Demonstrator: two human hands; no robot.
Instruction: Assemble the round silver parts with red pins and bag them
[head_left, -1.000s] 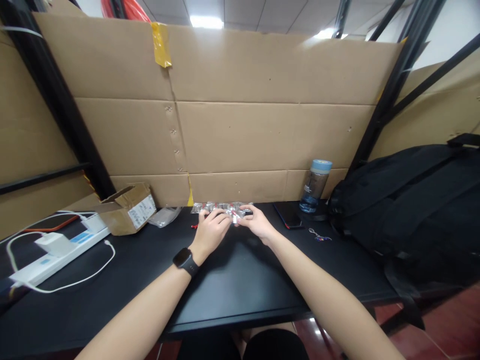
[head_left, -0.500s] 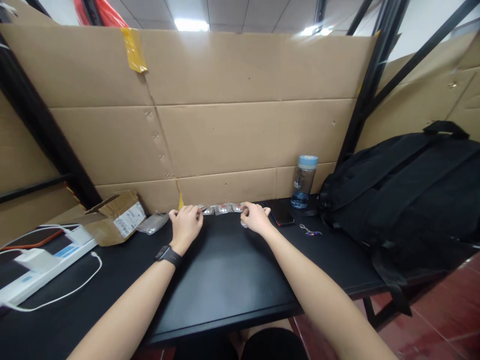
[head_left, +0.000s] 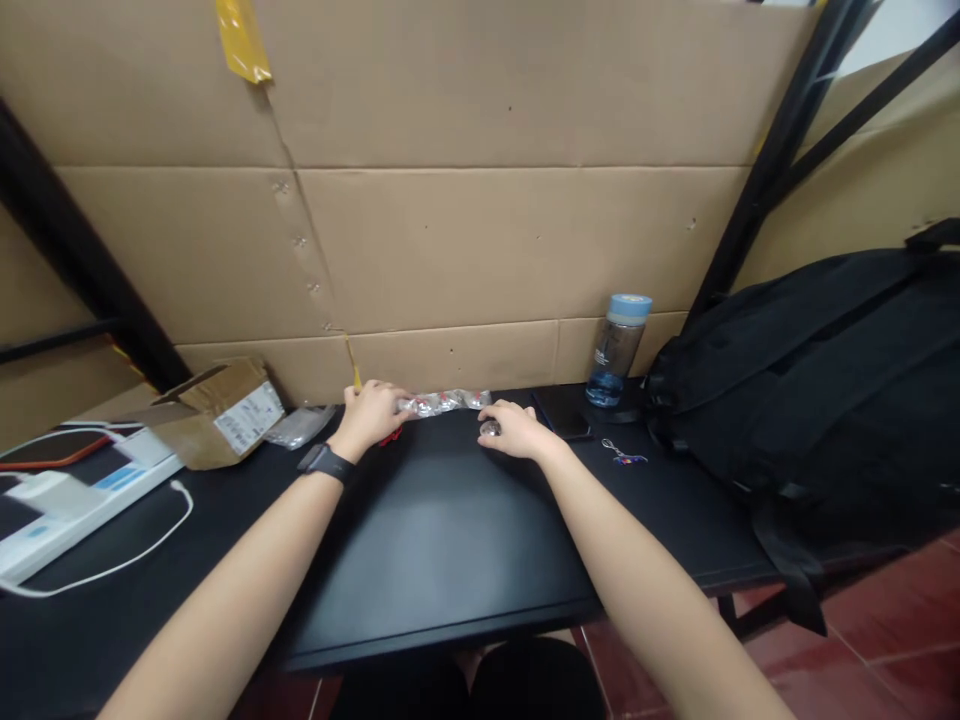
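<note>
A row of small clear plastic packets [head_left: 450, 401] with red marks lies along the foot of the cardboard wall. At its left end is my left hand [head_left: 367, 418], wearing a black watch [head_left: 328, 463]. Its fingers are curled down, and a small red thing [head_left: 391, 437] shows beneath them, mostly hidden. My right hand [head_left: 516, 430] rests low over the desk near the row's right end. Between its thumb and fingers sits a small round shiny piece [head_left: 490, 428], partly covered.
A black phone [head_left: 564, 412], a keychain [head_left: 624, 453], a blue-lidded water bottle [head_left: 617, 350] and a black backpack [head_left: 817, 390] are on the right. On the left are an opened cardboard box [head_left: 214, 415], a plastic bag [head_left: 300, 427] and a white power strip [head_left: 90, 515] with a cable.
The view has tilted down. My left hand has shifted slightly, and the red thing beneath it now shows. More of the round shiny piece is visible in my right hand.
</note>
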